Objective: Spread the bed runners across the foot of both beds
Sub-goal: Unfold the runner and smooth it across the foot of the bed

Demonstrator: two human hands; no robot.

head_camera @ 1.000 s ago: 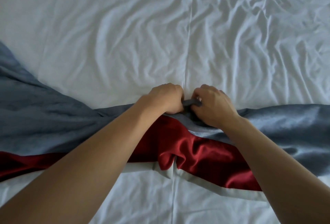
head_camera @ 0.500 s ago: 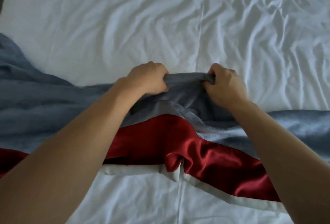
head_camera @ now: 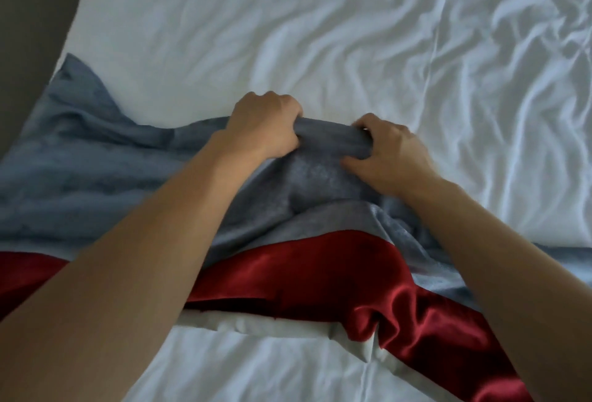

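In the head view, the only view given, a grey-blue bed runner (head_camera: 96, 177) with a red satin band (head_camera: 304, 273) and a pale edge strip is seen lying across the white bed sheet (head_camera: 288, 33), from the left edge of the frame through the centre to the lower right. It is not yet spread flat: its far edge is bunched into a thick fold at the centre of the frame, and the red band is rucked and twisted toward the lower right.

The left hand (head_camera: 266, 126) is clenched round the left end of that fold, and the right hand (head_camera: 390, 151) is clenched round its right end, thumb beneath; both grips are closed on the runner cloth, close together.

The task is judged to be partly done: the runner has been laid over the bed, but the bunched edge remains to be drawn outward and smoothed. A seam (head_camera: 432, 59) running up the sheet right of centre may mark where two beds meet; this cannot be confirmed.

Counted: two hands, one red band. Whether the runner cloth is one piece or two cannot be told. A dark floor strip (head_camera: 32, 17) is seen at upper left.
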